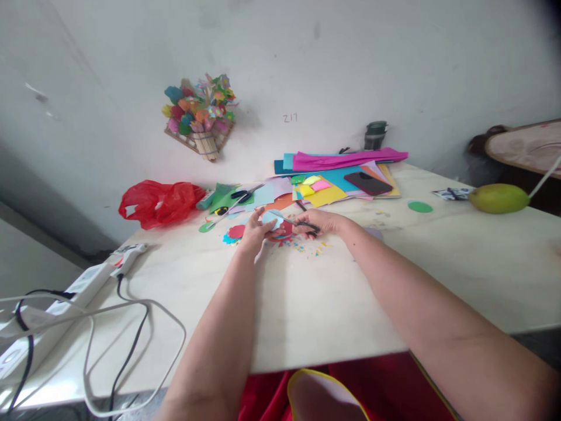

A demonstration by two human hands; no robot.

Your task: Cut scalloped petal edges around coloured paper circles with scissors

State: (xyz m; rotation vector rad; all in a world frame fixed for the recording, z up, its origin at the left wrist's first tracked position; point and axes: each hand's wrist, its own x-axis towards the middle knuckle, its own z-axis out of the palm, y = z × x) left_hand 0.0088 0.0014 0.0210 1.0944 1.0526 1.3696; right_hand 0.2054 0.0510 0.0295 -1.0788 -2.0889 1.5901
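A light blue round piece of paper (272,218) is pinched in my left hand (256,231) above the middle of the table. My right hand (322,222) grips a pair of black-handled scissors (308,228), whose blades point left and reach the blue paper's edge. Below and between the hands lie red paper pieces (286,229) and many small coloured scraps (322,250). Just left of my left hand, a red scalloped piece (236,232) rests by a blue one (228,239).
Behind the hands are coloured sheets (333,196), a phone (368,182) and a second pair of scissors (241,195). A red plastic bag (160,202) sits back left, power strips (83,283) with cables front left, a green-yellow fruit-like object (498,199) at right.
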